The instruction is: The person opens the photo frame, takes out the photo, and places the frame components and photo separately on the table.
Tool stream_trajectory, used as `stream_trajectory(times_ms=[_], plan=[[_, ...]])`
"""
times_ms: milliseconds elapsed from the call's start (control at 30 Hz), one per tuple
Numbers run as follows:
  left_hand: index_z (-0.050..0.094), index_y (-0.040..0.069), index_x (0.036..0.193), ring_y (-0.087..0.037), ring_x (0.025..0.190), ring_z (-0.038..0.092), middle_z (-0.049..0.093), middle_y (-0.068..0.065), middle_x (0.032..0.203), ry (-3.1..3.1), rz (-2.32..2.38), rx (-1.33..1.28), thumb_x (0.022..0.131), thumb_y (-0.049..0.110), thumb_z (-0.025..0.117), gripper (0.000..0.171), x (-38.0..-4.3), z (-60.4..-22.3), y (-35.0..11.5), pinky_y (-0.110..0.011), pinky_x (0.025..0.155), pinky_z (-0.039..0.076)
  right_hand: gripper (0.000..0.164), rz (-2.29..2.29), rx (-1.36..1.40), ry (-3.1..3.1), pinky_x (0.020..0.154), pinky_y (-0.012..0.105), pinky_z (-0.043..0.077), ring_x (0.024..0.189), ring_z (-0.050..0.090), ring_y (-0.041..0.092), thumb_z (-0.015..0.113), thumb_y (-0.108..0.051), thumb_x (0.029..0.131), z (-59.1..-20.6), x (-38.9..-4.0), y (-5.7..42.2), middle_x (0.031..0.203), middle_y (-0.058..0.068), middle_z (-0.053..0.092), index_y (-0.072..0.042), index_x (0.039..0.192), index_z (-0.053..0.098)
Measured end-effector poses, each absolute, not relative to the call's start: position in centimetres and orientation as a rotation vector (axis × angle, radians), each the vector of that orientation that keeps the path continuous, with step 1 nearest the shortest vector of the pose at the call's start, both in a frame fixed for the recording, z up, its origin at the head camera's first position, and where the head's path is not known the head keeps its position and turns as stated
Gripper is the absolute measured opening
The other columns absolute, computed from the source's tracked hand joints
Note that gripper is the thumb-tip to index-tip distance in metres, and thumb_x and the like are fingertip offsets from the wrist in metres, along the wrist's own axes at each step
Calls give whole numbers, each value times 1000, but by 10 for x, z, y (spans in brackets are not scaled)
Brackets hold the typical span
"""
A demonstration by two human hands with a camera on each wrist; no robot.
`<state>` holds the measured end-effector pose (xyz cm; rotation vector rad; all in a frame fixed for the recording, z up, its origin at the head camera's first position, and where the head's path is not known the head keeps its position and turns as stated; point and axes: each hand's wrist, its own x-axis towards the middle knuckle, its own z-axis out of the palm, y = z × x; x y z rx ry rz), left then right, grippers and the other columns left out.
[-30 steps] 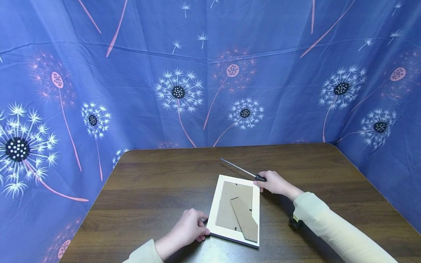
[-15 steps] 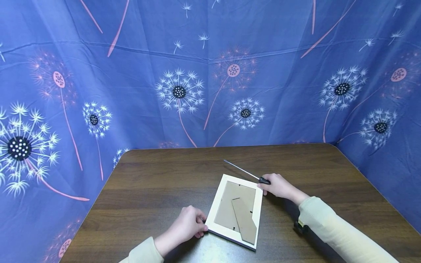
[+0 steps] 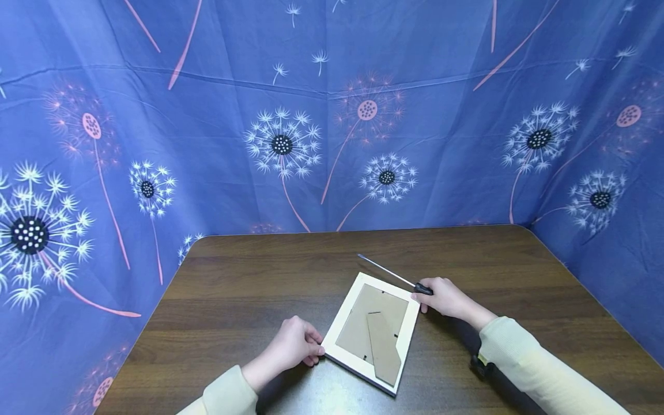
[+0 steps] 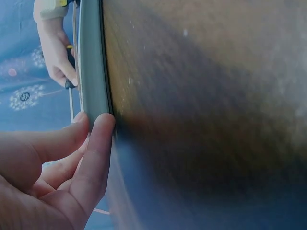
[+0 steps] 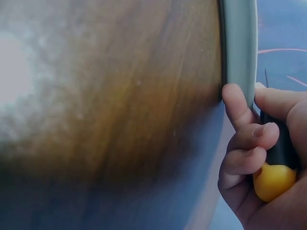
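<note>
A white picture frame (image 3: 345,311) lies back up, its brown backing showing a slanted stand flap (image 3: 384,349) and small black tabs. My left hand (image 3: 290,346) pinches its near left corner; the left wrist view has thumb and fingers on either side of the frame's edge (image 4: 93,62). At the far right corner, my right hand (image 3: 443,297) pinches the frame between thumb and index finger. That same hand holds a screwdriver (image 3: 422,289) in its palm, the shaft pointing away to the far left. Its black and yellow handle (image 5: 274,184) shows in the right wrist view.
The brown wooden table (image 3: 249,276) extends around the frame on all sides. Behind it and at both sides hangs a blue cloth (image 3: 207,144) with a dandelion print. A small dark device (image 3: 479,366) sits beneath the right wrist.
Both hands have turned the picture frame clockwise a little on the table. The right hand, with the screwdriver, has shifted right and nearer; the left hand has moved slightly left and away.
</note>
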<state>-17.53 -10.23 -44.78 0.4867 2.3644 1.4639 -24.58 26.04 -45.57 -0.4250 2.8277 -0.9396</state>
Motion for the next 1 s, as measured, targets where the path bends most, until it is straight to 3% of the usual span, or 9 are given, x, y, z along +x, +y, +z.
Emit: stream_trajectory(times_ms=[1000], plan=[[65,-12,85,-21,52,66,68,-16,69,2364,1527,317,78,-10,68,8,-197,-452,-105,-30,49,58,25,-894,-329,2916,41,21,33,45,38,8,62,-28,91,-458,-217,265,54,-8,59,-13,71,58]])
